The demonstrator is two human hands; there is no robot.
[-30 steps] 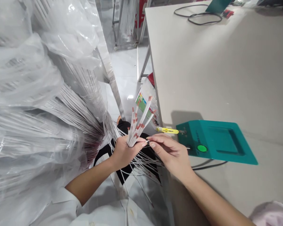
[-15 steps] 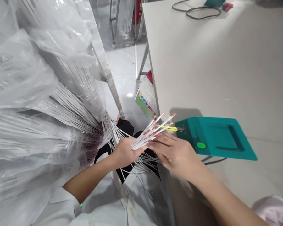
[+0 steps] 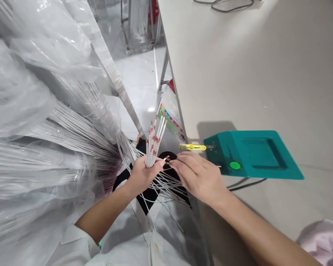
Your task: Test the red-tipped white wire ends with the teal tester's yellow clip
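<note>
My left hand (image 3: 144,176) is closed around a bundle of white wires (image 3: 154,147), whose reddish-tipped ends stand up above the fist. One wire end (image 3: 166,158) sticks out sideways by the left thumb, toward my right hand. My right hand (image 3: 198,177) is closed in a pinch close to that end. A small dark metal piece shows at its fingertips, but what the fingers hold is mostly hidden. Just beyond the right hand, a yellow-handled clip (image 3: 192,147) juts from a teal device (image 3: 266,155) with a green round button (image 3: 235,165).
Many white wires in clear plastic (image 3: 72,122) hang along a rail on the left. Loose wires (image 3: 169,184) cross my lap. The pale table (image 3: 238,74) lies to the right, with a black cable (image 3: 233,6) at the back and pinkish cloth (image 3: 322,240) at the near corner.
The wire bundle has swung upright and left, away from the yellow clip. My right hand has shifted slightly left, and one wire end now points toward its fingertips.
</note>
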